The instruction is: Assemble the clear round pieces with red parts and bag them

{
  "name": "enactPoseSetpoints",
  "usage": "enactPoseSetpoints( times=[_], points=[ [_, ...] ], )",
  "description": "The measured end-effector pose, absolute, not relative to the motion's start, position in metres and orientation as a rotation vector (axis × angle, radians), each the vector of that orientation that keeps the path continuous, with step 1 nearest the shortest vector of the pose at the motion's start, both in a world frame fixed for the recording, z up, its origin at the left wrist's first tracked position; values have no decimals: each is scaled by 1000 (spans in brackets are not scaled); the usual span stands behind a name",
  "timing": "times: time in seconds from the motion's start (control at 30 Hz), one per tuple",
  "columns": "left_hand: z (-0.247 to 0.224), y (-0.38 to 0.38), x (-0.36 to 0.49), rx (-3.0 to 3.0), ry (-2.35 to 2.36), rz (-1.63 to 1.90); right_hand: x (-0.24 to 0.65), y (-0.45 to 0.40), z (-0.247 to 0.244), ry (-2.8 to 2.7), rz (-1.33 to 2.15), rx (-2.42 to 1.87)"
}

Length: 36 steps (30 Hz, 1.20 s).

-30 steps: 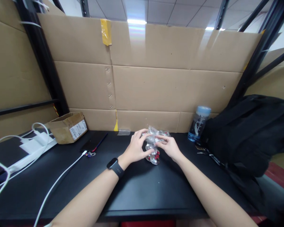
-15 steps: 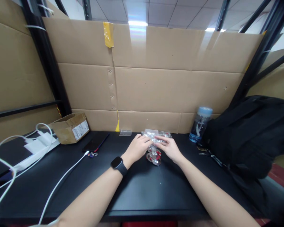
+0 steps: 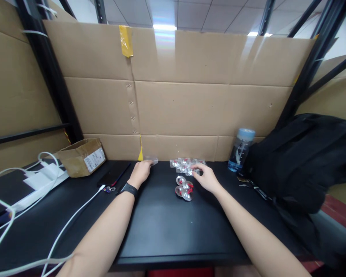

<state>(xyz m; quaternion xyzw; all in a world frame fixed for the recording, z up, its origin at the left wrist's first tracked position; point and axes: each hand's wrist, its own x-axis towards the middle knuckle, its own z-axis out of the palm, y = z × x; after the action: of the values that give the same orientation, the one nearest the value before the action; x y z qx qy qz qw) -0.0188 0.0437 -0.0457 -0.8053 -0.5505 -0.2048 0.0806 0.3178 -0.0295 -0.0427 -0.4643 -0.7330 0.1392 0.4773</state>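
Note:
My left hand [image 3: 141,172], with a dark watch on its wrist, is at the back of the desk. Its fingers are closed on a clear plastic bag [image 3: 153,159] by the cardboard wall. My right hand [image 3: 205,177] rests against the right side of several clear packets [image 3: 184,166] that hold shiny pieces with red parts. Thumb and fingers there are apart, around a packet's edge, without a visible firm grip. In front of the packets lies a small pile of round, clear, shiny pieces with red parts [image 3: 185,188], touched by neither hand.
On the left are an open cardboard box [image 3: 82,159], a dark phone [image 3: 112,175] with a white cable, and a white power strip [image 3: 43,188]. A blue-lidded water bottle [image 3: 241,150] and a black backpack [image 3: 302,161] stand right. A cardboard wall [image 3: 173,107] closes off the back.
My left hand has left the packets and moved left to the back edge with a plastic bag. My right hand stays near the packets. The round pieces now lie uncovered on the desk.

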Motion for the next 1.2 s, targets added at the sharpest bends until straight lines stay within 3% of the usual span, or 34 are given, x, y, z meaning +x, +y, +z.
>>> enactPoseSetpoints(
  times=[0.2,0.37,0.9,1.2],
  points=[
    [-48,52,-8,-2402,-1805,-319,339,-22,-42,-1954,187,-1230],
    [-45,57,-9,-2357,-1844,-285,350,-15,-51,-2066,196,-1504],
    [-25,19,4,-2369,-1682,-402,328,-17,-43,-2247,80,-1557],
    [-8,-6,45,-2700,-1364,-768,333,-14,-39,-2091,128,-1509]
  ],
)
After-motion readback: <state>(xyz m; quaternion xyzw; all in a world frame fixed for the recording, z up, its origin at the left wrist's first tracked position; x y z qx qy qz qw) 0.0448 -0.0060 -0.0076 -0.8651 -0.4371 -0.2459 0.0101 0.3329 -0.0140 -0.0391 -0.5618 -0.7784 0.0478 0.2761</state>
